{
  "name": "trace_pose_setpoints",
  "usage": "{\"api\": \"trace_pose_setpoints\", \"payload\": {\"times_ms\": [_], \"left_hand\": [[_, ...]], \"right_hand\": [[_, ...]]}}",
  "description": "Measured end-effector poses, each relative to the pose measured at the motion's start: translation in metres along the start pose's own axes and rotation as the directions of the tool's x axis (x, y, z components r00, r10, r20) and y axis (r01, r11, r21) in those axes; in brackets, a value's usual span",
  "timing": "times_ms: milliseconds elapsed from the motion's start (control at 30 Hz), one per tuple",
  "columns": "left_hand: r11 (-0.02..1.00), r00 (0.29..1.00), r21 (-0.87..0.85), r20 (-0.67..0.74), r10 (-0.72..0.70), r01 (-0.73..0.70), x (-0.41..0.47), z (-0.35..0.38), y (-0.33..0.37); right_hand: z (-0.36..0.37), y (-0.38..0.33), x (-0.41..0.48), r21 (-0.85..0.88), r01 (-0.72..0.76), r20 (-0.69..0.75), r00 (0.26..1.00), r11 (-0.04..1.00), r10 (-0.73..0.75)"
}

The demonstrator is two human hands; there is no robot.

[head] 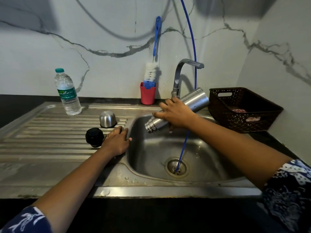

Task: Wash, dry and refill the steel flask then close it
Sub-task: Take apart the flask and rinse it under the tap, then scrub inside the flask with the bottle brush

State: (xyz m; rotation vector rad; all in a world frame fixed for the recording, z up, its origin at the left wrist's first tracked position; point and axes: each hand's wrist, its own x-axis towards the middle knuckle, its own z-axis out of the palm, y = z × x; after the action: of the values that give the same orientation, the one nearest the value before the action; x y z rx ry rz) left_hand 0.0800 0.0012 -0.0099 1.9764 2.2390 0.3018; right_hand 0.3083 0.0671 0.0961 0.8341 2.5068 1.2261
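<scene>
flask [196, 100] sits in my right hand [176, 113], fingers wrapped round it, mouth tilted down-left over sink [151, 158]; left hand [116, 142] rests loose-fingered beside stopper [94, 136].

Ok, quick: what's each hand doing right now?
Left hand: open, resting on the ribbed steel drainboard beside the round black stopper.
Right hand: gripping the cylindrical steel flask, tilted mouth-down.

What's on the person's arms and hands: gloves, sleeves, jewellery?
No gloves, rings or watch show on the left hand or right hand. The left sleeve and right sleeve are dark blue cloth with a white print, and they leave the forearms uncovered.
</scene>
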Motion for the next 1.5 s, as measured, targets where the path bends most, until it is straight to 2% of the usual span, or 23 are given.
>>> {"api": "trace_pose_setpoints", "payload": {"times_ms": [100, 267, 333, 367, 400, 433, 500, 567, 633, 700, 767, 867, 933, 1000, 1033, 1100, 1167, 1233, 1333, 1500], "left_hand": [[1.0, 1.0, 0.011, -0.007, 0.002, -0.002, 0.0, 0.0, 0.001], [1.0, 1.0, 0.014, 0.008, 0.007, -0.007, -0.003, -0.002, 0.002], [1.0, 1.0, 0.015, 0.024, 0.008, -0.008, -0.005, -0.005, 0.003], [1.0, 1.0, -0.007, 0.028, 0.012, -0.011, -0.006, -0.006, 0.005], [0.998, 0.999, -0.064, 0.028, 0.017, -0.016, -0.008, -0.008, 0.007], [0.988, 0.999, -0.152, 0.008, 0.038, -0.037, -0.012, -0.012, 0.012], [0.912, 0.99, -0.387, -0.077, 0.118, -0.139, -0.019, -0.023, 0.027], [0.771, 0.971, -0.59, -0.156, 0.181, -0.239, -0.026, -0.036, 0.043], [0.639, 0.961, -0.72, -0.166, 0.223, -0.272, -0.029, -0.046, 0.058], [0.57, 0.952, -0.777, -0.117, 0.283, -0.266, -0.025, -0.054, 0.07], [0.541, 0.947, -0.799, -0.105, 0.305, -0.263, -0.019, -0.059, 0.082], [0.43, 0.961, -0.859, -0.245, 0.132, -0.278, -0.01, -0.057, 0.091], [0.336, 0.956, -0.901, -0.293, 0.001, -0.276, -0.005, -0.048, 0.086], [0.256, 0.959, -0.938, -0.267, -0.097, -0.235, 0.001, -0.041, 0.075], [0.203, 0.96, -0.956, -0.242, -0.139, -0.212, 0.004, -0.037, 0.069], [0.062, 0.965, -0.986, -0.167, -0.204, -0.157, 0.011, -0.031, 0.06], [-0.037, 0.964, -0.992, -0.108, -0.244, -0.121, 0.018, -0.024, 0.054], [-0.072, 0.959, -0.991, -0.092, -0.266, -0.116, 0.022, -0.016, 0.052], [-0.095, 0.96, -0.99, -0.073, -0.269, -0.101, 0.028, -0.006, 0.054], [-0.082, 0.971, -0.99, -0.095, -0.22, -0.116, 0.034, 0.001, 0.051]], "right_hand": [[0.004, -0.008, -0.001, -0.056, 0.107, 0.024, 0.994, 0.993, -0.106], [0.009, -0.014, -0.004, 0.066, 0.033, 0.039, 0.999, 0.997, -0.036], [0.009, -0.012, -0.01, 0.178, -0.074, 0.061, 0.996, 0.981, 0.064], [0.007, -0.009, -0.015, 0.309, -0.163, 0.076, 0.986, 0.937, 0.146], [0.006, -0.006, -0.019, 0.465, -0.251, 0.106, 0.968, 0.849, 0.228], [0.004, -0.002, -0.024, 0.621, -0.316, 0.134, 0.945, 0.718, 0.299], [-0.002, 0.005, -0.035, 0.862, -0.345, 0.189, 0.899, 0.371, 0.395], [-0.01, 0.011, -0.042, 0.948, -0.31, 0.251, 0.864, 0.068, 0.436], [-0.018, 0.015, -0.042, 0.96, -0.244, 0.279, 0.849, -0.136, 0.448], [-0.029, 0.016, -0.033, 0.958, -0.177, 0.266, 0.845, -0.226, 0.464], [-0.038, 0.014, -0.017, 0.958, -0.147, 0.254, 0.832, -0.246, 0.494], [-0.051, 0.008, 0.004, 0.96, -0.112, 0.236, 0.818, -0.258, 0.525], [-0.054, 0.009, 0.014, 0.96, -0.089, 0.194, 0.894, -0.265, 0.404], [-0.049, 0.019, 0.028, 0.969, -0.115, 0.18, 0.934, -0.217, 0.307], [-0.042, 0.028, 0.038, 0.983, -0.141, 0.175, 0.925, -0.121, 0.337], [-0.022, 0.054, 0.064, 0.945, -0.24, 0.112, 0.877, 0.224, 0.468], [-0.004, 0.081, 0.091, 0.75, -0.342, 0.023, 0.869, 0.566, 0.494], [0.009, 0.104, 0.115, 0.524, -0.389, -0.022, 0.883, 0.757, 0.469], [0.021, 0.128, 0.148, 0.27, -0.383, -0.12, 0.897, 0.883, 0.425], [0.035, 0.16, 0.193, -0.022, -0.307, -0.249, 0.924, 0.952, 0.292]]}}
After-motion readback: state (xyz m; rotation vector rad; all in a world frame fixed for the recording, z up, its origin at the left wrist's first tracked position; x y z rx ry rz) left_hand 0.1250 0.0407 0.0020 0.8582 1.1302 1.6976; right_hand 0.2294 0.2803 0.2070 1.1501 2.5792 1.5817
